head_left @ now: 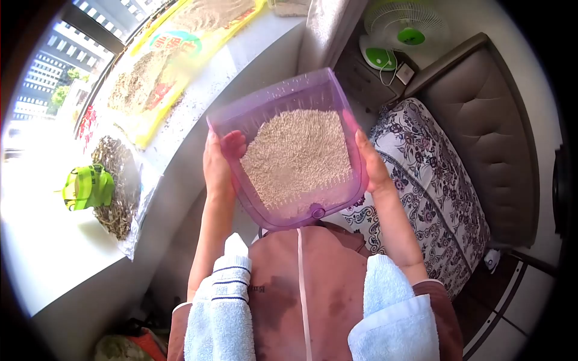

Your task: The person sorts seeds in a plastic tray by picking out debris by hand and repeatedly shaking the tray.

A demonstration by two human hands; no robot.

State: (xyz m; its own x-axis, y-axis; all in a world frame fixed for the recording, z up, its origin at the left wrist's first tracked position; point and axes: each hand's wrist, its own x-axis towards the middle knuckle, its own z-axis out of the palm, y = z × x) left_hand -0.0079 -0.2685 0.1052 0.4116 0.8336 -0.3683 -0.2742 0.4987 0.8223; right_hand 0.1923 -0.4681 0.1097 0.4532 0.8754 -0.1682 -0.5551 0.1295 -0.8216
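I hold a purple tub [265, 101] up in front of me, just past my chest, with both hands closed on it. My left hand [218, 165] grips the left side, and some of its fingers show pink by the see-through wall. My right hand [372, 163] grips the opposite side, fingers near the rim. Pale tan grains [298, 153] spread across the bottom of the tub, and a small round knob [317, 211] sits at its near edge. I cannot tell whether that edge touches my brown shirt [277, 301]. A light blue towel [220, 319] hangs down both sides of my chest.

To my left runs a white windowsill [66, 265]. On it lie a yellow bag [135, 129] with sandy-looking stuff spread over it, a bright green bag [88, 188], and a brown heap of dried bits [114, 224] just beside that. To my right is a bed with flowered bedding [433, 162] and a padded brown headboard [481, 114]. A white and green fan [411, 36] stands on a dark cabinet [364, 81] beyond the bed.
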